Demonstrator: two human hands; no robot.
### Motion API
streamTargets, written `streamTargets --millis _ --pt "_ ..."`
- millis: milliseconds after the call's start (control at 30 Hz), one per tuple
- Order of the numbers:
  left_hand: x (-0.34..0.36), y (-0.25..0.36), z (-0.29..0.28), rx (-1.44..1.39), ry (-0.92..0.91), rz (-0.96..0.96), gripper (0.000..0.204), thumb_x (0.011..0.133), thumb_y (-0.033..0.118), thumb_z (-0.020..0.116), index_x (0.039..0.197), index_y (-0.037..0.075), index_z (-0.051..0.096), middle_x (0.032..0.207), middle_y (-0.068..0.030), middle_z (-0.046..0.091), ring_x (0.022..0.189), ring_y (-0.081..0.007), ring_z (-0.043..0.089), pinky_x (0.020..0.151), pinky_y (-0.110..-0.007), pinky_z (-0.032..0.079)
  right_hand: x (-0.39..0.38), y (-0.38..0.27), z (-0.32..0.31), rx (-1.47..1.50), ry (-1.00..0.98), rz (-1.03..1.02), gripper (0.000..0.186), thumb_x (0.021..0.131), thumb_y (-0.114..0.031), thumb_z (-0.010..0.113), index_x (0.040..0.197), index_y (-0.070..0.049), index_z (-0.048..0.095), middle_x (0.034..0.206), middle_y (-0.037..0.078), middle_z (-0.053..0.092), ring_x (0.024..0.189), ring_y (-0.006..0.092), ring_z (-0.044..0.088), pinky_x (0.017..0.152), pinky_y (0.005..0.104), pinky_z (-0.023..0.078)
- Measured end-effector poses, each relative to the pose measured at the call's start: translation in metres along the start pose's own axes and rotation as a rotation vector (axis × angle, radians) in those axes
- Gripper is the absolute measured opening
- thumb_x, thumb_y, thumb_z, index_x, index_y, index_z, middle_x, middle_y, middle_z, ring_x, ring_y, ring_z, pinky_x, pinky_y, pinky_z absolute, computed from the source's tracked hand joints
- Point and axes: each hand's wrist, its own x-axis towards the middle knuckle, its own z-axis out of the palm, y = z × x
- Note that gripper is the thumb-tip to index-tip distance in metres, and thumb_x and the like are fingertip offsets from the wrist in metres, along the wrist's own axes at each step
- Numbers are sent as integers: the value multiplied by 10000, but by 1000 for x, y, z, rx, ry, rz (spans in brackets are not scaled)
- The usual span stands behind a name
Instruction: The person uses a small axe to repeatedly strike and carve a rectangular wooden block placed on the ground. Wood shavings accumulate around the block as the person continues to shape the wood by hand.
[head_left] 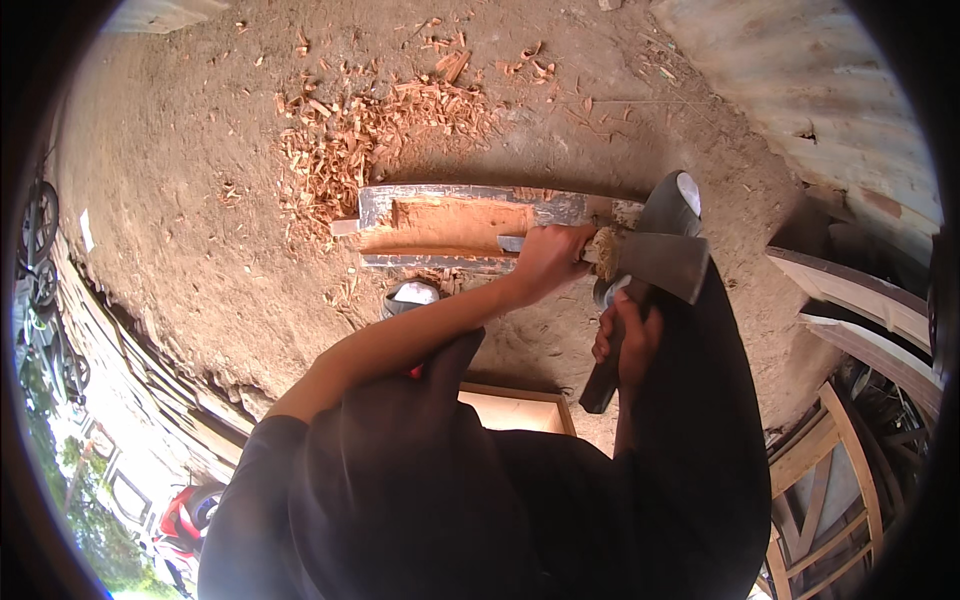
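Observation:
A long wooden block (pixel 465 222) lies on the ground ahead of me, its rim dark and weathered, its hollowed middle fresh orange wood. My left hand (pixel 553 262) is closed around a chisel (pixel 511 243). The chisel's blade points left over the hollow, and its frayed handle end (pixel 605 250) sticks out to the right. My right hand (pixel 632 335) grips the dark handle of a hatchet (pixel 668 264). The broad hatchet head is right beside the chisel's handle end; I cannot tell whether they touch. Part of the block's right end is hidden by my left hand and the hatchet.
Orange wood shavings (pixel 400 125) are spread on the dirt beyond the block. My feet flank it, the left shoe (pixel 412 293) nearer. Below me is a wooden seat (pixel 515 408). Corrugated sheeting (pixel 800 95) and wooden frames (pixel 825 470) stand right; motorbikes (pixel 45 270) are left.

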Motion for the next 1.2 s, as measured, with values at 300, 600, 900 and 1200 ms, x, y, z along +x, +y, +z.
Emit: streamTargets --millis 300,600,900,1200 --pt "2 1 2 -23 22 32 329 674 166 793 961 92 649 689 -135 657 685 -359 680 586 -459 519 9 -1 7 -20 15 -108 198 996 -229 574 1004 -55 481 664 60 471 441 150 460 404 318 402" --pt "4 -2 9 22 28 73 280 703 174 780 950 101 671 690 -131 669 688 -350 686 592 -458 530 6 12 9 137 105 -40 235 973 -261 589 905 -61 486 633 63 463 404 166 441 376 331 385" --pt "5 -4 12 56 -58 58 260 727 196 780 942 99 670 687 -135 669 685 -355 688 594 -462 531 -6 15 18 43 164 -98 291 981 -290 600 893 -44 471 639 61 466 406 168 441 380 338 387" --pt "3 -8 11 60 -63 92 282 711 201 777 944 90 663 705 -139 675 711 -358 694 611 -466 533 -2 9 13 73 73 -25 262 978 -296 621 941 -72 489 646 47 477 436 158 468 395 331 386"
